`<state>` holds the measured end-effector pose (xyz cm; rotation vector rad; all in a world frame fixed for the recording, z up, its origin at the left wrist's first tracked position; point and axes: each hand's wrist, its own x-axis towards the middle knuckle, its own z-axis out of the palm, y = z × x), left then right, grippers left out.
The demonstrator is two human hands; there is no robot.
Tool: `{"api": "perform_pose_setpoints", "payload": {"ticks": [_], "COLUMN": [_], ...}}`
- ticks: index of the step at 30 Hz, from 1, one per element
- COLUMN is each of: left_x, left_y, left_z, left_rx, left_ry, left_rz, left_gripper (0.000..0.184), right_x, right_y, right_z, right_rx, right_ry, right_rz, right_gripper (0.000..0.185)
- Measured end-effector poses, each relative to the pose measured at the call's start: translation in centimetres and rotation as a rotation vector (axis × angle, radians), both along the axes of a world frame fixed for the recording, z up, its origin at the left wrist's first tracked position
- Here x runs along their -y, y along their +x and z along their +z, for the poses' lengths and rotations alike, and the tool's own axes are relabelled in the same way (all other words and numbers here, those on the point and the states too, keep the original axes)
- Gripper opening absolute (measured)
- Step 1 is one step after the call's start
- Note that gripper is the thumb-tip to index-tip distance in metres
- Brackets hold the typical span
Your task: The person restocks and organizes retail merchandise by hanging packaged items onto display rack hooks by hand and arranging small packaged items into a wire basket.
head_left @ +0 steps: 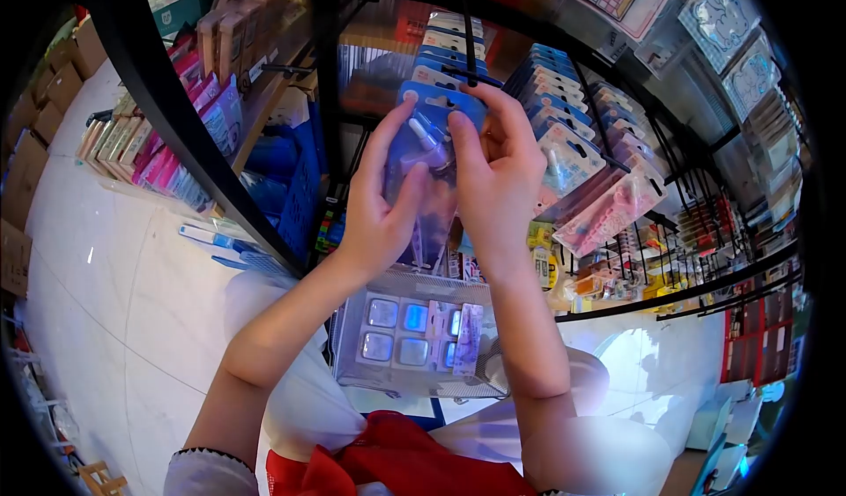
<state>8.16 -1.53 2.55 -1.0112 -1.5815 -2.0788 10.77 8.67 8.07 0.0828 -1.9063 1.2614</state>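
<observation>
- The left hand steadies the near side of a clear plastic pack with a blue card top, index finger at the card's corner, thumb on the plastic.
- The right hand pinches its upper edge between thumb and curled fingers.
- The pack is off among the fingers, near a black hook; whether it's hooked, I can't tell.
- Similar carded packs hang beyond the grip; a mesh basket sits below.

Cases lay in the mesh basket below the blister pack; carded packs hung right, cardboard boxes lay far left.
</observation>
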Motion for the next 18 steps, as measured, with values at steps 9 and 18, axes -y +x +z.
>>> {"api": "perform_pose_setpoints", "payload": {"ticks": [9,18], "left_x": [0.6,0.6], "left_y": [-0.2,-2.6], "left_z": [0.8,-1.6], "left_rx": [-0.027,-0.317], "left_ry": [-0.106,-0.233], "left_rz": [0.036,0.565], "left_gripper": [0.049,0.059], "right_x": [-0.3,0.1], "right_y": [-0.5,-1.1], "right_z": [-0.8,-1.5], "right_rx": [0.006,-0.098], "right_ry": [-0.219,0.232], "right_rz": [0.099,-0.286], "right_gripper": [0.020,0.043]}}
